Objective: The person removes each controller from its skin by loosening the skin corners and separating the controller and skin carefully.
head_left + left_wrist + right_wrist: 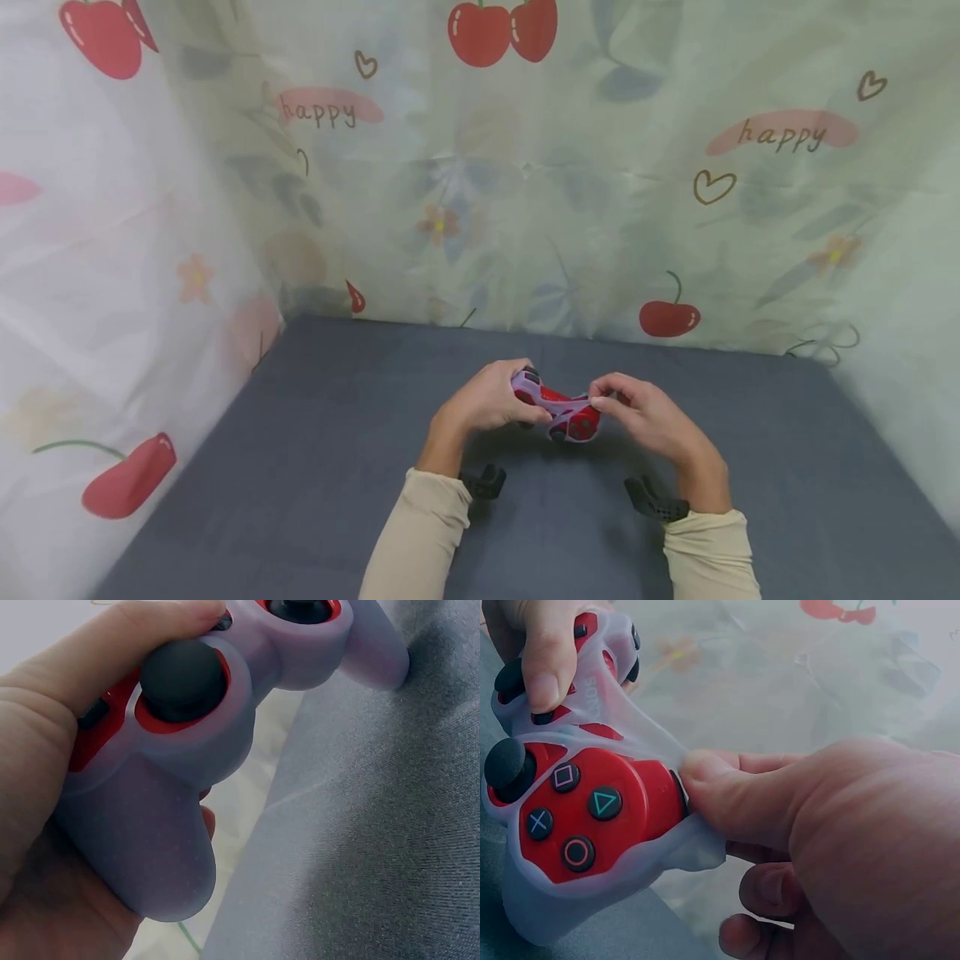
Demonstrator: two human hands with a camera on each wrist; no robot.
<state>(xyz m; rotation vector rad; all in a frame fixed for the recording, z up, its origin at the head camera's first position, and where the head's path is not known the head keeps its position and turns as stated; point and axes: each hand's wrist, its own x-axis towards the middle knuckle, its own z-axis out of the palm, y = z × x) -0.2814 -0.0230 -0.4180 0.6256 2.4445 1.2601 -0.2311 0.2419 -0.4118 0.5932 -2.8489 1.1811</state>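
Note:
A red game controller [649, 799] with black thumbsticks is held above the table, partly covered by a translucent pale-purple silicone sleeve [562, 904]. My left hand [491, 396] grips the controller's left end, its thumb lying across the front near the middle buttons. In the left wrist view the sleeve [150, 832] covers the left grip. My right hand [645, 412] pinches the sleeve's edge between thumb and forefinger by the shoulder buttons. There the sleeve is stretched away from the controller, and the red face with its symbol buttons shows bare. Most of my left fingers are hidden behind the controller.
A dark grey cloth covers the table [337, 400]. Patterned curtains [525, 208] with cherries and "happy" lettering hang behind it and at both sides. Black wrist mounts [656, 500] are strapped beside the beige sleeves of both arms.

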